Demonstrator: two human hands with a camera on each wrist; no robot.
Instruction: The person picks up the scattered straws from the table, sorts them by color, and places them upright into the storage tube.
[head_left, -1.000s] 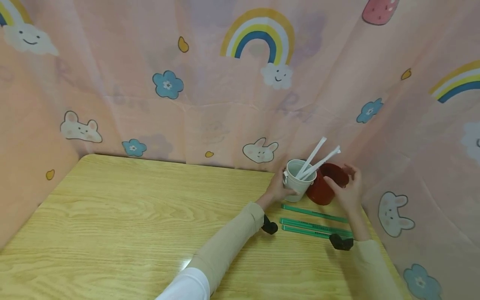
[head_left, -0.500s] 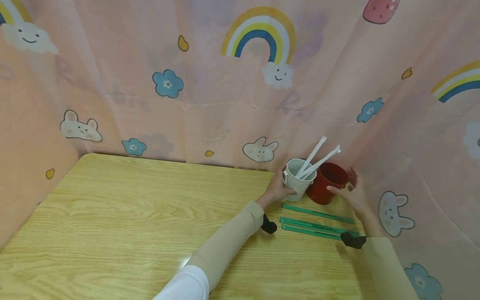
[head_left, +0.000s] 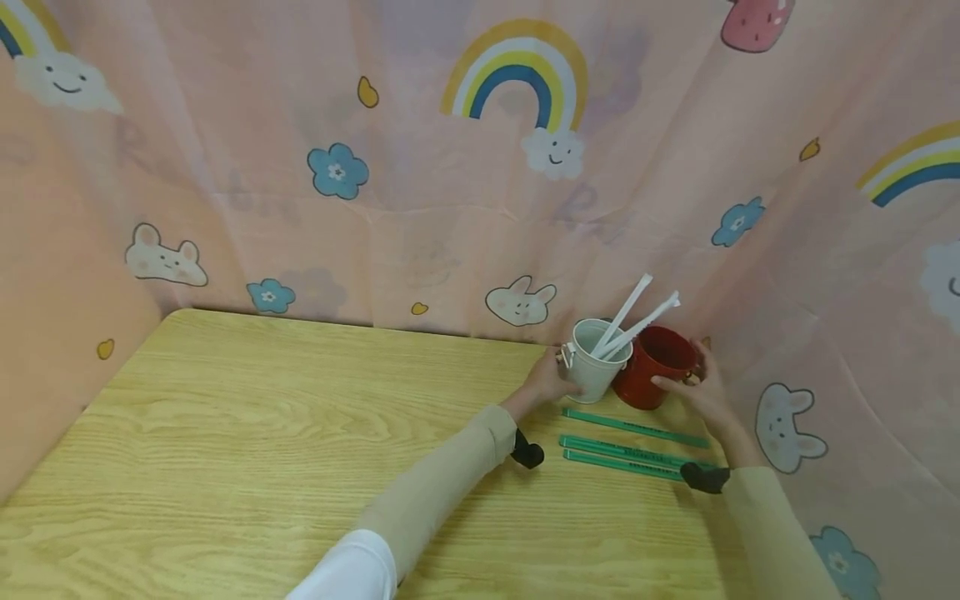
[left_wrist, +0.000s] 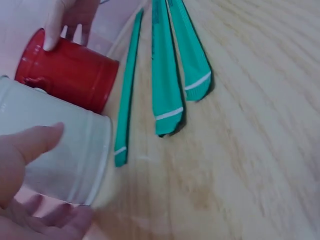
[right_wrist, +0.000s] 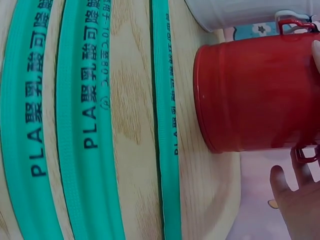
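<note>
The white bucket (head_left: 596,376) stands upright, a smooth, round-walled pail slightly wider at its open mouth, with a raised ring near the base and a small loop at its side. Two slim white sticks (head_left: 628,309) poke out above its rim, slanting up to the right. Close beside the white bucket, on its right, the glossy red bucket (head_left: 637,381) also stands upright, its mouth facing up and a red loop on either side.

A light wood-grain table (head_left: 262,433) carries a small white bucket (head_left: 597,379) and, just beside it, a red bucket (head_left: 641,383), both upright near the far right corner. In front of them lie three green-wrapped straws (head_left: 636,427), roughly parallel, the two nearer ones closer together.
</note>
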